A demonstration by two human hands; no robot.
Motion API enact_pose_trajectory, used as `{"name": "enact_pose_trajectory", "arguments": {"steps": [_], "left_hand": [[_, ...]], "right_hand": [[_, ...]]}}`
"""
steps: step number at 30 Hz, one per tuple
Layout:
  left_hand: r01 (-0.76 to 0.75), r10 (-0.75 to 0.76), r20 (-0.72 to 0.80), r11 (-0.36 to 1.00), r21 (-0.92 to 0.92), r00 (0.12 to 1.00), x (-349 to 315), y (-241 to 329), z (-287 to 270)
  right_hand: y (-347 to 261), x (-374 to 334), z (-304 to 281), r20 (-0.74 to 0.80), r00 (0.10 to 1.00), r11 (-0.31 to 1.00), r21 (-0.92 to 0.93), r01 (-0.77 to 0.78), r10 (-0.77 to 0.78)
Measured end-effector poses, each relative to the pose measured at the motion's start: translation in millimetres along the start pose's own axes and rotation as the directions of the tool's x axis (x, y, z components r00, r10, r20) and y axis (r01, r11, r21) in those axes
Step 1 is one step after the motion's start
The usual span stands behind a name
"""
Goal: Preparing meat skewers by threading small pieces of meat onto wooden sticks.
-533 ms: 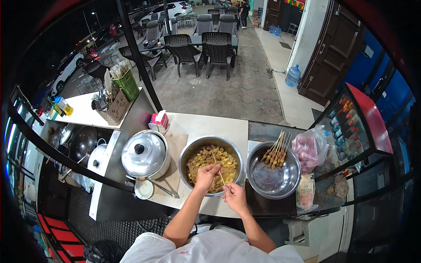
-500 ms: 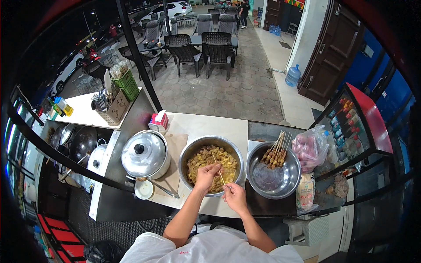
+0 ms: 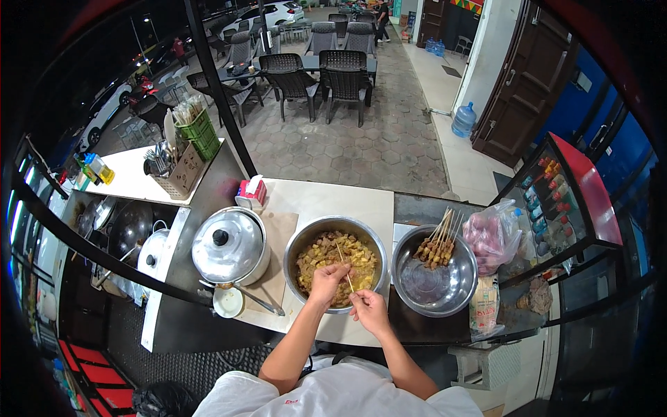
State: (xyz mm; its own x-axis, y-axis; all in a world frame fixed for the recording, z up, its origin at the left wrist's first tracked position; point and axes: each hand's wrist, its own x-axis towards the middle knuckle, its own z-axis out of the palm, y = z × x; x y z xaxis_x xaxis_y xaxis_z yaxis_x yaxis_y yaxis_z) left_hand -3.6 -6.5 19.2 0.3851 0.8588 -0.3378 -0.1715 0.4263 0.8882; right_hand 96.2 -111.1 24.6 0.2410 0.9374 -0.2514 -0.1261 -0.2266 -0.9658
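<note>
Over the wide, round, silver metal bowl (image 3: 289, 266), I can see both bare hands working at a single thin, pale wooden skewer (image 3: 340, 251). It slants above yellow-coated chopped meat (image 3: 316, 256), its far tip pointing away from the person and a little to the left, its near end coming back toward the person and rightward.

The left hand (image 3: 328, 283) is over the bowl, thumb and fingers pinched together around the stick's middle stretch; whether a morsel sits between them, I can't tell. The right hand (image 3: 371, 311), by the near rim, has its fingertips closed on the lower end. The relation that counts, I'd judge, is the stick's long axis: it runs through both grips, with the left hand nearer the far tip and the loose meat beneath.

Just to the right, a 2nd round, shiny metal bowl (image 3: 432, 295) holds a fan of loaded meat skewers (image 3: 436, 254), bare ends leaning over its far rim; the right hand is closer to it.
</note>
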Motion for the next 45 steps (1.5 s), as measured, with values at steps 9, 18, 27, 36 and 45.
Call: {"name": "enact_pose_trajectory", "arguments": {"steps": [9, 18, 27, 36, 45], "left_hand": [[-0.068, 0.046, 0.055, 0.843, 0.533, 0.997, 41.1, -9.9, -20.8], [-0.260, 0.321, 0.264, -0.056, 0.964, 0.910, 122.3, -29.3, -2.3], [-0.362, 0.347, 0.379, -0.114, 0.925, 0.858, 135.4, -39.3, 3.6], [-0.200, 0.164, 0.119, 0.877, 0.438, 0.979, 89.0, 1.7, -1.2], [0.163, -0.150, 0.069, 0.948, -0.275, 0.986, 52.9, -3.1, -29.2]], "right_hand": [[18.0, 1.2, -36.0, -0.213, 0.961, 0.967, -0.221, 0.127, -0.175], [13.7, -10.7, -56.4, -0.333, 0.932, 0.980, -0.180, 0.085, -0.142], [31.6, -10.5, -64.3, -0.343, 0.922, 0.971, -0.213, 0.108, -0.178], [18.7, 0.9, -55.5, -0.247, 0.957, 0.981, -0.156, 0.112, -0.149], [26.7, 7.3, -41.7, -0.087, 0.989, 0.979, -0.173, 0.104, -0.120]]}}
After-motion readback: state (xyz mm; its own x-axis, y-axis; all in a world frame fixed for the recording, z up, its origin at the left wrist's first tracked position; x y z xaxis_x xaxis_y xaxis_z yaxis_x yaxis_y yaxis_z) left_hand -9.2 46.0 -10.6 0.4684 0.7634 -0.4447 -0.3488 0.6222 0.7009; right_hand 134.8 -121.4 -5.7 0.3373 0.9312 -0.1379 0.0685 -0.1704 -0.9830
